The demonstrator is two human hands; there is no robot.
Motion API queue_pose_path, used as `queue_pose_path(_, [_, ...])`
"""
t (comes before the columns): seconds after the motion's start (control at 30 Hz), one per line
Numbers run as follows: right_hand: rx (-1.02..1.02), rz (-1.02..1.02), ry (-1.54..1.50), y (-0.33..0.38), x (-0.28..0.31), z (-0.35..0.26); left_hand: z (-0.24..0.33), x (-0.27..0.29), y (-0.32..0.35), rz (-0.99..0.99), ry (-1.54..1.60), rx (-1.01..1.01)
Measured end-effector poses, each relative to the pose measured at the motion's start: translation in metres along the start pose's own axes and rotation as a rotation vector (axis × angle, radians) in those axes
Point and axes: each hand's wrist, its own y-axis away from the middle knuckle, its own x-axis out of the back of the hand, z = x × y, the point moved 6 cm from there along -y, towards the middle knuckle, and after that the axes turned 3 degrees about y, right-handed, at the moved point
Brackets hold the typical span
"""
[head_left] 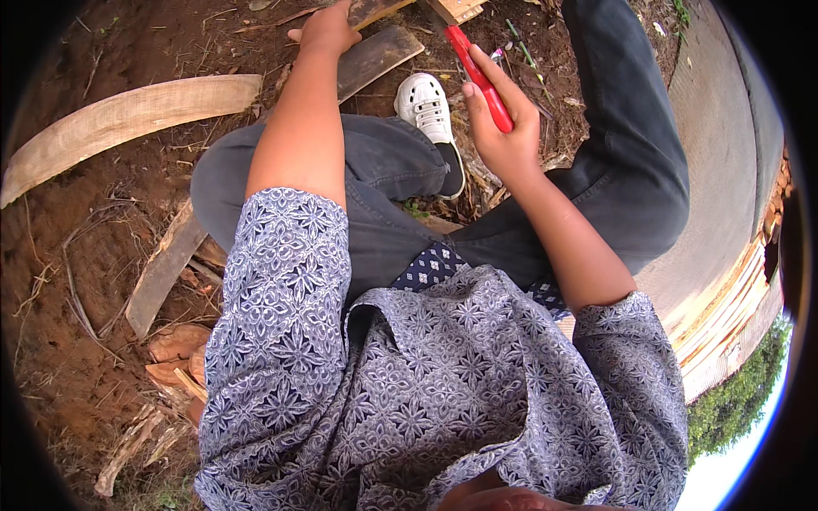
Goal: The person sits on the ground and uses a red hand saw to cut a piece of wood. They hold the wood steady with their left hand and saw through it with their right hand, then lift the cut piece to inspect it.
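At the top of the head view, my left hand (326, 31) is on the end of a narrow wooden board (375, 10). Its fingertips are partly cut off by the picture's edge. My right hand (509, 128) is closed round the red handle of a tool (482, 78), with the thumb along one side. The tool's far end points at a pale wooden block (457, 8); too little of that end shows to tell the tool's kind. Below the left hand lies a weathered grey plank (379, 61), slanting under my left forearm.
My white shoe (423, 106) stands between the hands, and my bent legs frame the space. A long pale board (128, 115) and another plank (166, 268) lie on brown soil at left, near wood scraps (179, 345). A grey slab-like surface (724, 145) curves along the right.
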Motion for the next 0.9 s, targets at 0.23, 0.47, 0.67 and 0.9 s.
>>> queue_pose_path(0.23, [0.202, 0.072, -0.076, -0.131, -0.064, 0.024, 0.018, 0.004, 0.003, -0.011, -0.001, -0.082])
queue_pose_path(0.47, [0.004, -0.004, 0.000, -0.033, -0.020, 0.037, 0.017, 0.000, 0.003, -0.073, 0.005, -0.003])
queue_pose_path(0.67, [0.001, -0.046, 0.054, 0.015, 0.024, 0.000, 0.014, 0.006, 0.003, -0.075, -0.029, 0.040])
queue_pose_path(0.9, [0.149, 0.087, -0.100, -0.115, -0.047, 0.042, 0.025, 0.004, -0.008, -0.101, -0.032, -0.016])
